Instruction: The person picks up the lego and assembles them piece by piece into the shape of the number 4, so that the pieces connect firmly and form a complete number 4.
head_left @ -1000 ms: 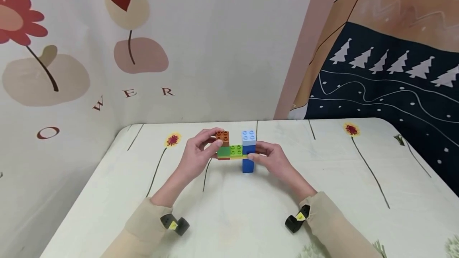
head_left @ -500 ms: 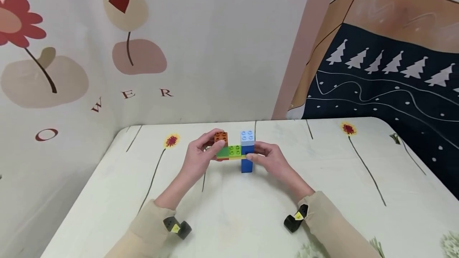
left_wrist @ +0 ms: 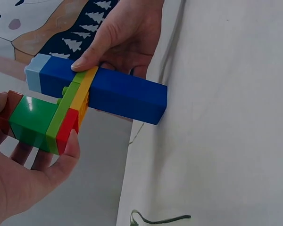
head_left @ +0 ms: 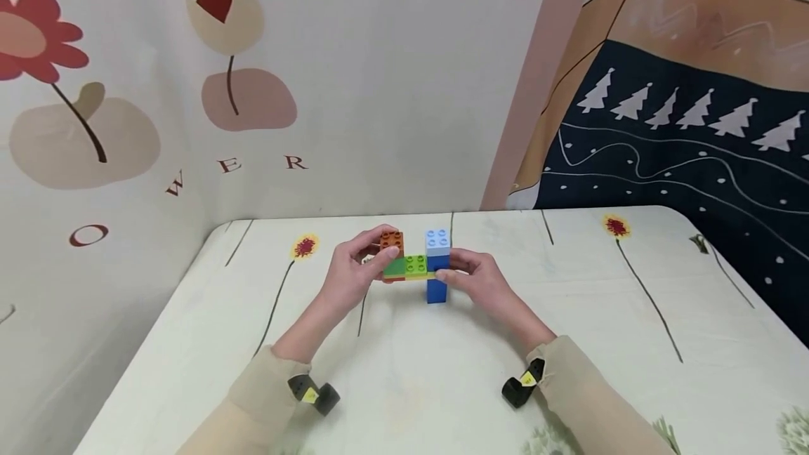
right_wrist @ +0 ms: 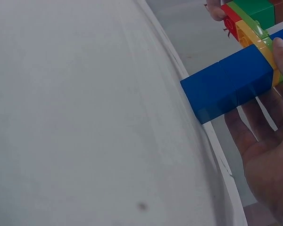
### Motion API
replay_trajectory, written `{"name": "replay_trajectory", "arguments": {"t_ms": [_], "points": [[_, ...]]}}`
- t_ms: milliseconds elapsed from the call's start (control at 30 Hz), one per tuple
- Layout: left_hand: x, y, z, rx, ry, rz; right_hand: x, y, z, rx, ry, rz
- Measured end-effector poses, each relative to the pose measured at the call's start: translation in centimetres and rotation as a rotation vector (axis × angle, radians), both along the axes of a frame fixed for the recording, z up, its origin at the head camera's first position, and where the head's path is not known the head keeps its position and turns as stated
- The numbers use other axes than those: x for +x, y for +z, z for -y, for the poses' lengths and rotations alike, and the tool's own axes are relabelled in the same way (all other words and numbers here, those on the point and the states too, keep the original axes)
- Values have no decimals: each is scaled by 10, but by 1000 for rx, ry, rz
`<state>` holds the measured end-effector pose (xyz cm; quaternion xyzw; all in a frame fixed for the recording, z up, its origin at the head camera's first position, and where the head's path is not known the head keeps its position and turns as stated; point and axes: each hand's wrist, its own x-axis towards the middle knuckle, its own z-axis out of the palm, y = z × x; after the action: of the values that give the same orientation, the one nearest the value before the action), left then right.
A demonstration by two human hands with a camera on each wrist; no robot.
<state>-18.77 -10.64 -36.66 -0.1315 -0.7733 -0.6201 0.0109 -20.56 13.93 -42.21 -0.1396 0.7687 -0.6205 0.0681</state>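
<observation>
One joined structure of toy building bricks stands between the two hands. Its right part is a tall blue column [left_wrist: 127, 96] topped by a light blue brick [head_left: 437, 240]. From the column a lime green layer [head_left: 415, 265] reaches left, over a yellow piece [left_wrist: 83, 92] and a red piece [left_wrist: 67, 129]. On the lime layer's left end sit a green brick [left_wrist: 34, 120] and a brown brick [head_left: 393, 239]. My left hand [head_left: 347, 272] pinches this end, thumb at the brown brick. My right hand [head_left: 483, 279] grips the column, thumb near the yellow layer.
A pale cloth with printed flowers covers the table [head_left: 404, 378]. Behind it hangs a light curtain [head_left: 379, 90] with flower prints and letters, beside a dark panel with printed trees [head_left: 670, 139]. Each sleeve carries a small black wrist camera [head_left: 518, 390].
</observation>
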Motion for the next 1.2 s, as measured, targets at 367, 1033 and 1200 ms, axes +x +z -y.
{"name": "replay_trajectory", "arguments": {"t_ms": [367,1033,1200], "points": [[-6,2,4,-1,-35,121,4,1,-1,3,-26,-4],[-24,-20,-12,233,28,249,-3,7,-14,-7,-140,105],[-28,-25,-10,220,31,276,-3,2,-15,-15,-99,124]]}}
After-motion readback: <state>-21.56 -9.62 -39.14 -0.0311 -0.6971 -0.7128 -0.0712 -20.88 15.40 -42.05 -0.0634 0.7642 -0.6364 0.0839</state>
